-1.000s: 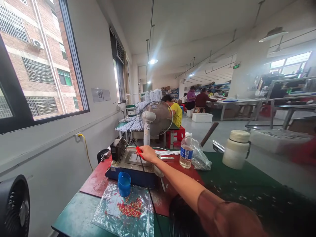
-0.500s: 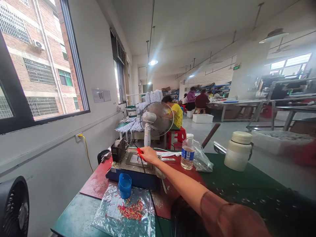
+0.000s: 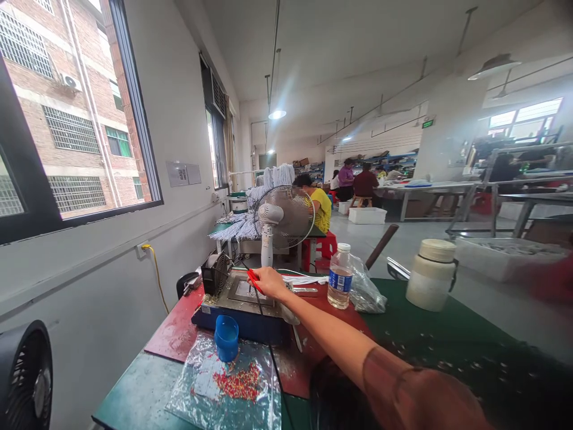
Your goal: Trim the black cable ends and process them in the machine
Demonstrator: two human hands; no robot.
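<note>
One hand [image 3: 272,282] shows, at the end of a long arm stretched forward from the lower right; which of the person's hands it is cannot be told for sure, though the arm comes in from the right side. Its fingers are curled in and pinched together on a thin red piece [image 3: 253,279], which sticks out to the left of the fingertips and slants down toward the metal plate [image 3: 245,291]. How tightly the fingers close is too small to tell, but no gap shows between them and the red piece. A black cord [image 3: 264,322] runs from under the hand down across the front of the blue box [image 3: 244,322] that carries the plate. The other hand is out of sight.

The box sits on a red mat [image 3: 174,334] laid on a green table [image 3: 134,388]. Just in front of it stands a blue cup [image 3: 226,338], resting on a clear bag [image 3: 224,388] with a scatter of small red bits [image 3: 238,380]. A small black fan [image 3: 213,272] stands at the box's far left corner, and a white fan [image 3: 282,218] stands behind it. Right of the hand are a water bottle [image 3: 339,276], a crumpled plastic bag [image 3: 364,292] touching it, and, well apart, a cream jar [image 3: 432,275]. Other people sit at benches far back in the room.
</note>
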